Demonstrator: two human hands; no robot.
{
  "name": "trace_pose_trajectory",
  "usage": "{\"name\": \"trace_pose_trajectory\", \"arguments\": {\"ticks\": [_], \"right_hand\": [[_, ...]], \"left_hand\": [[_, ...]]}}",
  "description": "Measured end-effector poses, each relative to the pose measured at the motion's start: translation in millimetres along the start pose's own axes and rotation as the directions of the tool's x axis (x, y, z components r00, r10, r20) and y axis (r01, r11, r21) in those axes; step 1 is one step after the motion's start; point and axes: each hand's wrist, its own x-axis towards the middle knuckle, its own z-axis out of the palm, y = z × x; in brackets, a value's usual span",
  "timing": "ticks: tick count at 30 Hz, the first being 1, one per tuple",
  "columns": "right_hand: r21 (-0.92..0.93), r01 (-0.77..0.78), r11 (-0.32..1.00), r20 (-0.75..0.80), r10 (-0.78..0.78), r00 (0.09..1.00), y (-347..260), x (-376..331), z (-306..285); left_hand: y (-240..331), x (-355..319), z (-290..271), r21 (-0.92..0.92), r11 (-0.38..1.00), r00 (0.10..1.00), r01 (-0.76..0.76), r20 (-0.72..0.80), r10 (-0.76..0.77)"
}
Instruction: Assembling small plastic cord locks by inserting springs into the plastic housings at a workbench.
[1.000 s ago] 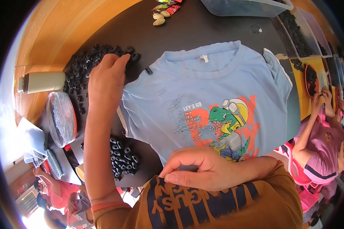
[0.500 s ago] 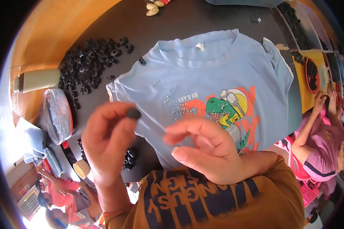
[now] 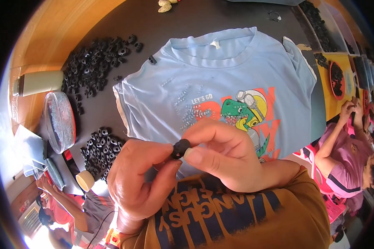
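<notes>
Over the near edge of a light blue T-shirt [image 3: 274, 79], my two hands meet at a small black hair claw clip [image 3: 180, 148]. My left hand [image 3: 141, 176] pinches its left side between thumb and forefinger. Thumb and fingertips of my right hand [image 3: 226, 155] close on the other side. The fingers cover part of the clip. Tiny silvery pieces [image 3: 189, 108] are scattered on the shirt, left of its dinosaur print. Another black clip [image 3: 152, 60] lies at the shirt's left shoulder.
A large pile of black clips [image 3: 89, 66] lies far left, a smaller pile [image 3: 100, 149] nearer. Beside them are a clear round dish [image 3: 50, 122] of silvery pieces, a pale jar [image 3: 41, 83] and a yellow cup [image 3: 85, 181]. Peanuts [image 3: 164, 7] lie at the back. People sit on both sides.
My left hand has moved right with the black clip to meet my right hand, which has closed its fingertips on it. The smaller clip pile has come into fuller view.
</notes>
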Motion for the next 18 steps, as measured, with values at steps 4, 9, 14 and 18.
{"name": "trace_pose_trajectory", "arguments": {"ticks": [4,9,14,18], "right_hand": [[0.311,-0.297,0.903,0.039,0.300,0.953,-6.8,-2.9,-1.3],[0.390,-0.363,0.846,0.115,0.346,0.931,-6.6,-0.3,-0.9],[0.482,-0.372,0.793,0.152,0.343,0.927,-9.2,-0.8,-0.5],[0.389,-0.379,0.840,0.050,0.392,0.919,-17.3,-0.8,-0.6]], "left_hand": [[-1.8,-0.6,1.5,-0.004,0.998,0.998,-0.055,-0.006,0.055],[-1.5,-4.8,6.7,0.069,0.997,0.996,-0.044,-0.078,0.049],[-1.7,-1.3,0.3,0.157,0.975,0.987,-0.159,0.024,0.157],[-2.0,6.6,-3.8,-0.048,0.999,1.000,-0.020,0.016,0.020]]}}
